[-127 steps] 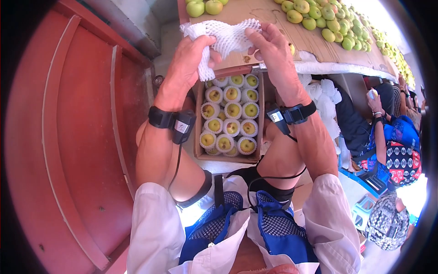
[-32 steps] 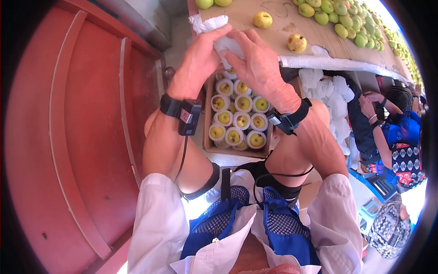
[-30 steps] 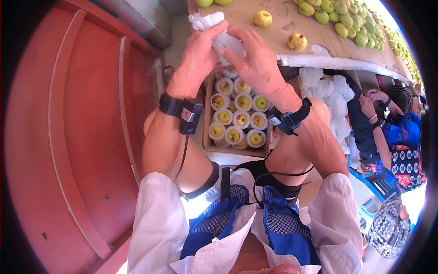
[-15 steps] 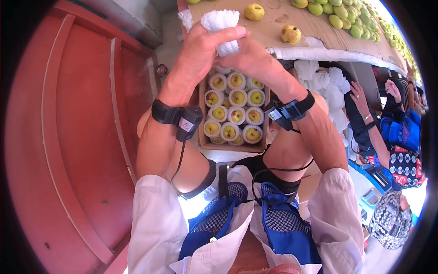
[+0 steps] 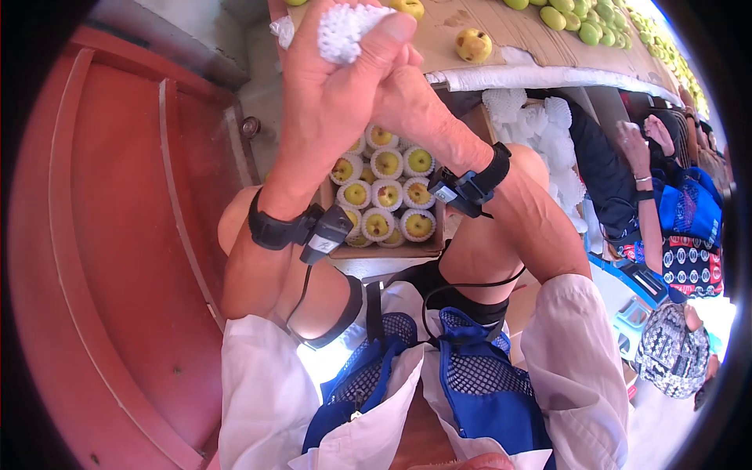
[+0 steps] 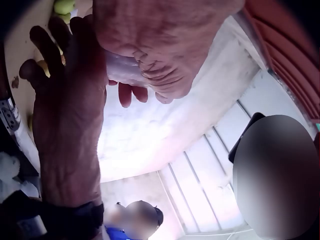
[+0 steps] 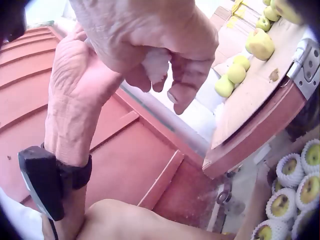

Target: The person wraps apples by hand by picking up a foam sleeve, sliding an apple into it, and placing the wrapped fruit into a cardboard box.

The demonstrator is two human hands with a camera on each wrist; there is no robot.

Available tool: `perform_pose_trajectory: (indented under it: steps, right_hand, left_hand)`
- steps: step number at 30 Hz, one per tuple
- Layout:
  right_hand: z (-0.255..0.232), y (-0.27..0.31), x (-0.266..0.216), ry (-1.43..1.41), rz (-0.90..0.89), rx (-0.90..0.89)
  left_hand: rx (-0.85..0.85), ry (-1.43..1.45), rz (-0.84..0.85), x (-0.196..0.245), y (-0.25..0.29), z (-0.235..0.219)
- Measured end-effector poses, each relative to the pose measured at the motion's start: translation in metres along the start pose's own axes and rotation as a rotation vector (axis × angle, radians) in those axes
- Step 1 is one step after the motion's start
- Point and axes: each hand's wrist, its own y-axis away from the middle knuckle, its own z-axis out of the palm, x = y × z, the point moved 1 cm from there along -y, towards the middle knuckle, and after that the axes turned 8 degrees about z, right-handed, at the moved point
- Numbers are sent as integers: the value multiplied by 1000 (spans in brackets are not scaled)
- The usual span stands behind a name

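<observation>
A bunched white foam net (image 5: 342, 33) sticks up from the left hand (image 5: 325, 98) near the top of the head view. The left fingers and thumb grip it, and whatever it may contain is hidden. Against the left hand's inner side lies the right hand (image 5: 407, 106), partly covered by the left thumb. In the right wrist view, the right hand (image 7: 150, 35) curls its fingers around white foam (image 7: 156, 65), beside the left hand (image 7: 80, 80). The left wrist view shows pale foam (image 6: 125, 69) between both hands.
Below the hands stands a cardboard box (image 5: 388, 252) of apples in foam nets. A cardboard-covered table (image 5: 501, 27) holds loose apples, including a blemished one (image 5: 473, 46). More foam nets (image 5: 540, 125) lie at right, near another person's arm (image 5: 646, 196). A red door (image 5: 117, 235) stands left.
Both hands and the foam net have moved up and left in the head view. The net, earlier stretched between the hands, is now bunched in the left hand's grip.
</observation>
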Motion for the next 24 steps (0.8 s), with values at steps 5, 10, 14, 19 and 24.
perform_pose_trajectory:
  steps: [5,10,14,19,24]
  right_hand:
    - [-1,2,1,466,236,-121]
    - [-9,10,-10,526,-24,-96]
    - [-11,9,-1,560,158,-264]
    - [-10,6,-8,381,547,-304]
    - [-8,6,-12,387,527,-309]
  left_hand:
    - [61,504,-76,-10,-5,-5]
    - [-114,1021,-367,-11,-10,-27]
    - [-108,932,-349,-31,-8,-31]
    - [192,692,-422,-49,-8,-30]
    - [190,706,-439,-54,-8,-34]
